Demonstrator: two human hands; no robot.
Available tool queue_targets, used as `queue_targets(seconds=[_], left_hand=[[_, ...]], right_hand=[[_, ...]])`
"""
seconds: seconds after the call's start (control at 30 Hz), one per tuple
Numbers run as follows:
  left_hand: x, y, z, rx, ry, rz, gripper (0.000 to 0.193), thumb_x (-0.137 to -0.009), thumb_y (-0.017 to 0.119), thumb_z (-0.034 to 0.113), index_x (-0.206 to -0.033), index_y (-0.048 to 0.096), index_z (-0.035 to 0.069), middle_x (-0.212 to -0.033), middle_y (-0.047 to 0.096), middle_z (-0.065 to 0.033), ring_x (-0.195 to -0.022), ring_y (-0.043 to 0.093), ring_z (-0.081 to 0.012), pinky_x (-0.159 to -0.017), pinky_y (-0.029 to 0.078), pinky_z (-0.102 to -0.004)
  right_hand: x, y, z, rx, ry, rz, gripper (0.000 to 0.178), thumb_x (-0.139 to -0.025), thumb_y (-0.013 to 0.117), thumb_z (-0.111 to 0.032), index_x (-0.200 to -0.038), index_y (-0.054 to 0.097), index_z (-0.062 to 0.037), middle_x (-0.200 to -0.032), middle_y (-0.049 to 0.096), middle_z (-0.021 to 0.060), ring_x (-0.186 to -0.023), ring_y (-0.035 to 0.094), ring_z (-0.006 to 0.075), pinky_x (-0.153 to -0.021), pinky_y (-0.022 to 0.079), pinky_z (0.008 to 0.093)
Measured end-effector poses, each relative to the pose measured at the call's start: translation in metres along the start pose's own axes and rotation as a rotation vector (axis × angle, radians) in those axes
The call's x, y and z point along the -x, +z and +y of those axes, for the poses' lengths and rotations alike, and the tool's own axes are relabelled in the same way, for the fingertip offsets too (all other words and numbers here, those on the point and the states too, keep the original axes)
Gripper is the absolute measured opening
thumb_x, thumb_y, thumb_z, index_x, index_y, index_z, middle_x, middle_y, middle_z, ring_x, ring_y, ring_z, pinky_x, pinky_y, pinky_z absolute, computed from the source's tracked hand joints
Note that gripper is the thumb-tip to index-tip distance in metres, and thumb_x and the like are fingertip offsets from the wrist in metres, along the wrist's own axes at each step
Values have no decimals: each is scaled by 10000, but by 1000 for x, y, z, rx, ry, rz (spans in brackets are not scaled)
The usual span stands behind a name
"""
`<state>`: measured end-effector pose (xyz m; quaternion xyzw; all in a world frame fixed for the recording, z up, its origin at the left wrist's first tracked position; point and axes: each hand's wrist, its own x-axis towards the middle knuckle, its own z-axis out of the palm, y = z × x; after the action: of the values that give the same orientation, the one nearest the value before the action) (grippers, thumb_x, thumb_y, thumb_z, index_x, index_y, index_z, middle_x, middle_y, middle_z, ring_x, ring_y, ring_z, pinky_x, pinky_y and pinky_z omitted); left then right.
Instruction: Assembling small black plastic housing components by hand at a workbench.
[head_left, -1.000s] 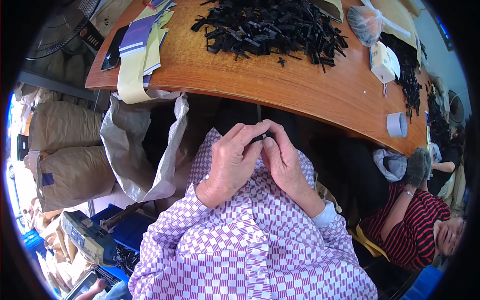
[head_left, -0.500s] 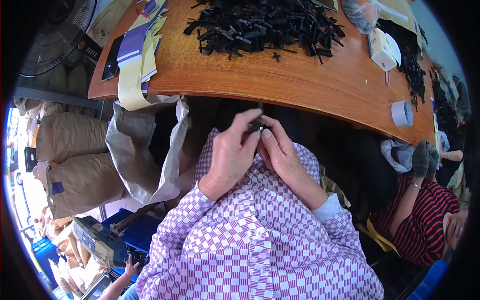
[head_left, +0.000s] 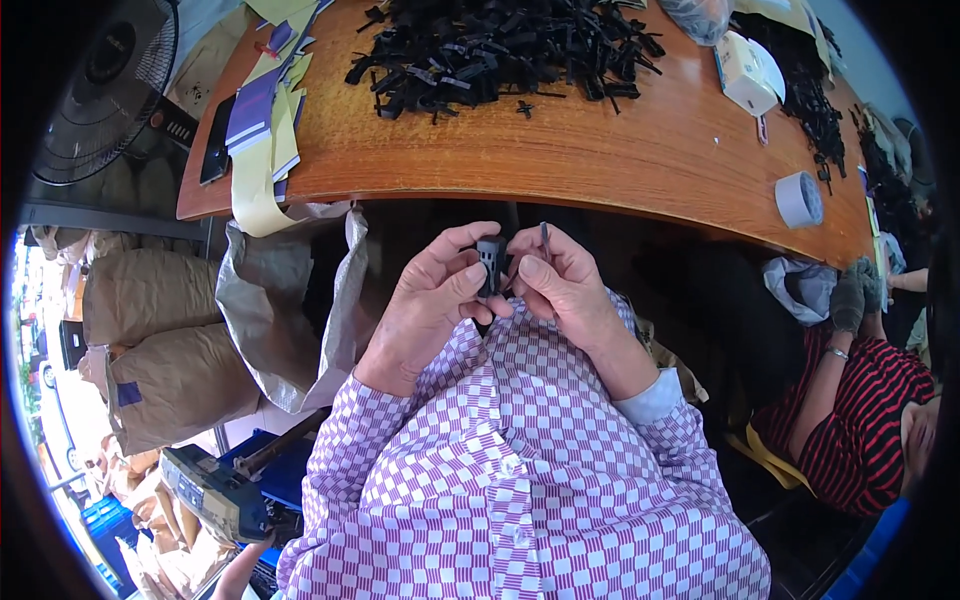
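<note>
My left hand (head_left: 425, 300) is closed, pinching a small black plastic part (head_left: 490, 260) with slots in its side, held upright in front of my chest below the table edge. Beside it my right hand (head_left: 568, 290) is closed too, its thumb and fingers against the part's right side. A thin dark strip (head_left: 545, 234) sticks up between the right fingers; its lower end is hidden. On the table above lies a big heap of black plastic pieces (head_left: 500, 55), with one small piece (head_left: 525, 109) lying apart in front.
The wooden table (head_left: 420, 160) has a tape roll (head_left: 799, 200), a white box (head_left: 750, 75), a phone (head_left: 217, 140) and paper strips (head_left: 252, 110). An open woven sack (head_left: 345, 320) hangs at the left, near brown sacks (head_left: 165, 380) and a fan (head_left: 105, 90). A person in a striped shirt (head_left: 860, 420) sits right.
My hands have drawn slightly apart and turned, so the black part now shows in the left fingers. The thin strip now shows in my right hand. The view has shifted slightly.
</note>
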<state>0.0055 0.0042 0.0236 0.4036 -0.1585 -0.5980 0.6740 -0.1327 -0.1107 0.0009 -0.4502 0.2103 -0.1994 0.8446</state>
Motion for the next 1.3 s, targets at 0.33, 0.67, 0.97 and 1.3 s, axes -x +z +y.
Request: queue_targets(seconds=[0.33,0.67,0.97,1.3], left_hand=[[4,5,3,-394,-56,-13,420,-893,546,34,-1303,454,42,-927,613,-67,-724,645,-129,-584,491,-201],[5,-7,-23,-784,239,21,416,-840,563,-31,-1215,399,48,-703,552,-84,-650,591,-130,-572,473,-273],[1,-12,-22,-844,269,65,331,-869,519,-31,-1154,368,44,-763,592,-142,-685,627,-195,-567,477,-323],[1,7,-21,-1054,284,176,285,-855,540,-4,-1098,397,36,-825,583,-249,-788,588,-452,-618,459,-459]], right_hand=[[2,-6,-1,63,125,-86,150,-920,590,-193,-957,562,-50,-624,477,-52,-465,355,12,-408,260,166],[6,9,13,485,-35,-29,194,-968,507,-224,-938,557,-39,-647,448,-65,-533,379,16,-463,296,164],[11,18,15,678,-20,-17,244,-1008,389,-227,-1012,515,-18,-628,444,-16,-533,398,56,-477,331,198],[10,16,15,753,-164,11,220,-989,430,-242,-972,507,-37,-629,519,74,-551,521,160,-509,408,288]])
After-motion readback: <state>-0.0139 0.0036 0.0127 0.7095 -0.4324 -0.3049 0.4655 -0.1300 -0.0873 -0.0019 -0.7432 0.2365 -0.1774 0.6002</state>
